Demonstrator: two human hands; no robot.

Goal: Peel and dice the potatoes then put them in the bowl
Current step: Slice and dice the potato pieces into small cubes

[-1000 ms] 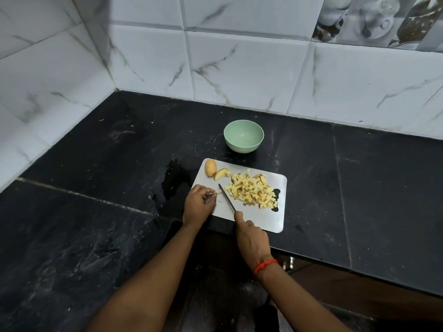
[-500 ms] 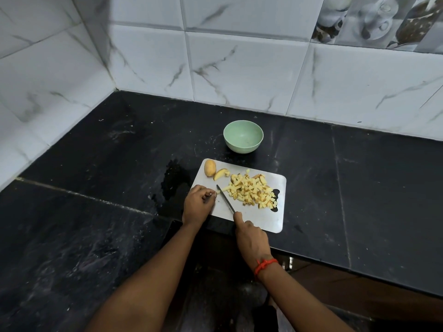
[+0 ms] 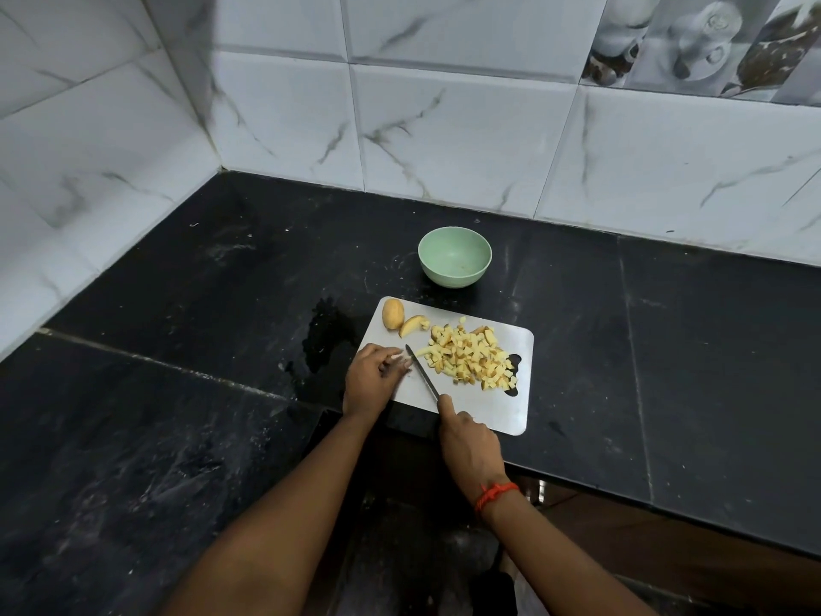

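Steel knife (image 3: 422,375) tight inside right hand (image 3: 471,442); left hand (image 3: 371,380) half-curled on board (image 3: 488,406) (contents blurred, unclear).

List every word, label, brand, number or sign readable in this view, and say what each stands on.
No readable text anywhere in this view.
Green bowl: plain, no mark.
Steel cutting board: no brand visible.
Knife in the right hand: no stamp visible on the blade.
Patterned wall tile: a blurred picture only, no letters.

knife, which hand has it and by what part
The right hand grips the knife by its handle; the left hand pinches a potato piece.
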